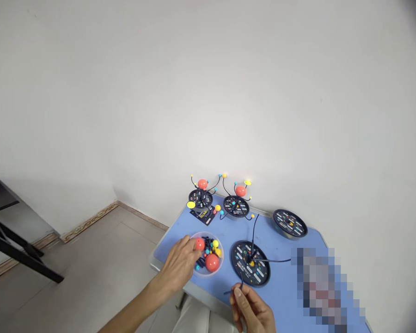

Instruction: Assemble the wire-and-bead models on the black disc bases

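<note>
Blue table (287,298), left hand (180,260) palm-down at clear bowl (210,274), grip unclear, right hand (251,309) pinching dark rod (242,280)

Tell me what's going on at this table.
A person's left hand is at a red ball in a bowl, while the right hand pinches a thin dark piece. Two models with colored balls stand at the back. The nearest black disc has two bare rods; another disc, at the back right, shows none.
</note>
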The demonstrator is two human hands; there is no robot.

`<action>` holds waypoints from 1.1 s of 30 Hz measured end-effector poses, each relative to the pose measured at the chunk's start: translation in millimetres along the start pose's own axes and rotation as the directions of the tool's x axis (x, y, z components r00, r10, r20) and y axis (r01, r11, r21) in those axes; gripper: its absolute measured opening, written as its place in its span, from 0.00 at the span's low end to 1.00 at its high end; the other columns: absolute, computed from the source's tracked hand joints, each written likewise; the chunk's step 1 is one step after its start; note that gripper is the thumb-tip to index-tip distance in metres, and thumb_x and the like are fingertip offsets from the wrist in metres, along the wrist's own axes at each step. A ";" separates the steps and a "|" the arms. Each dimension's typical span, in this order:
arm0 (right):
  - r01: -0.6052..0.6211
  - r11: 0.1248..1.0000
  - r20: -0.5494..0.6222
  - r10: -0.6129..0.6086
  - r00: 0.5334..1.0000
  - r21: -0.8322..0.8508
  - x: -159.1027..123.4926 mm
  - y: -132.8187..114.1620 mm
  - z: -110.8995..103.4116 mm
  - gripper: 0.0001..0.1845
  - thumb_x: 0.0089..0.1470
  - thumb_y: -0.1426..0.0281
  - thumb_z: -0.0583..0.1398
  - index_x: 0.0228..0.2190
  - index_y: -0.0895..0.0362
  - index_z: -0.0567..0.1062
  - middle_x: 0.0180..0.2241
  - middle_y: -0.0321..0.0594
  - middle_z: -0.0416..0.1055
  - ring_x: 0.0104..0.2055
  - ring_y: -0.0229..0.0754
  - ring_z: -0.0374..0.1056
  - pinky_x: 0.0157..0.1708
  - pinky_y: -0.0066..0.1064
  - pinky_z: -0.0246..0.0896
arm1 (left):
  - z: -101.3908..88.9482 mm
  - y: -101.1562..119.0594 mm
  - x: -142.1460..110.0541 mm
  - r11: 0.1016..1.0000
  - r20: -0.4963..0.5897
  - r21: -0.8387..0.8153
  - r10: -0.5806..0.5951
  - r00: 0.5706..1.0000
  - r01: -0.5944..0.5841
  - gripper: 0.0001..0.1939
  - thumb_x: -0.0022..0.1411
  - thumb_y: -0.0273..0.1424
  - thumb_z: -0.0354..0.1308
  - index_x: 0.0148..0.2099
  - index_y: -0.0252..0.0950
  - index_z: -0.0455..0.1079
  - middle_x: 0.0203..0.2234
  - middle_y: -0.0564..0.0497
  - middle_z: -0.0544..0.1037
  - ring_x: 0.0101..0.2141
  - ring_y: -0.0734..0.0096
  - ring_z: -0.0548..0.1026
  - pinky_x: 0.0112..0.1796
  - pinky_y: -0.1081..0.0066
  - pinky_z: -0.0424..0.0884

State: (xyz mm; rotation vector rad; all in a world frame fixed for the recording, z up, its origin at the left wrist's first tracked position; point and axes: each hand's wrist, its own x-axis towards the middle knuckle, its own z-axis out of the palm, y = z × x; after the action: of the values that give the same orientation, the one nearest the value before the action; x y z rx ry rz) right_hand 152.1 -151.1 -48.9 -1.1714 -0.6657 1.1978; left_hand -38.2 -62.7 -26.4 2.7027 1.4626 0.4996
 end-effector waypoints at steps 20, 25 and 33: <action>0.040 0.999 -0.069 -0.038 0.997 0.028 -15.1 -4.8 -25.3 0.27 0.36 0.46 0.70 0.18 0.59 0.75 0.13 0.30 0.60 0.15 0.30 0.50 0.14 0.22 0.42 | -26.2 -17.7 58.1 0.986 0.307 -0.137 0.138 0.942 -0.099 0.10 0.55 0.21 0.53 0.31 0.38 0.74 0.32 0.47 0.77 0.38 0.59 0.75 0.39 0.67 0.67; 0.039 0.998 -0.119 -0.034 0.992 0.043 -17.8 -5.7 -32.4 0.27 0.34 0.47 0.71 0.20 0.59 0.77 0.17 0.34 0.66 0.16 0.30 0.52 0.14 0.22 0.42 | -50.1 -25.2 56.6 0.943 0.185 -0.331 0.047 0.982 0.018 0.11 0.64 0.29 0.45 0.39 0.37 0.69 0.31 0.51 0.78 0.31 0.68 0.74 0.34 0.71 0.68; 0.040 0.998 -0.102 -0.035 0.994 0.041 -19.4 -10.9 -25.6 0.26 0.35 0.48 0.71 0.20 0.59 0.77 0.16 0.33 0.65 0.16 0.30 0.52 0.14 0.22 0.44 | -33.5 15.2 6.5 0.269 0.179 -0.928 -0.289 0.940 0.259 0.16 0.55 0.43 0.61 0.37 0.33 0.72 0.18 0.58 0.69 0.17 0.78 0.64 0.20 0.76 0.63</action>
State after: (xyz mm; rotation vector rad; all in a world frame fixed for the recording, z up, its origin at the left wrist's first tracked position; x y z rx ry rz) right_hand 173.1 -177.1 -43.3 -1.1704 -0.5801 1.1083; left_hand -32.4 -70.1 9.8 1.4299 1.0258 0.9738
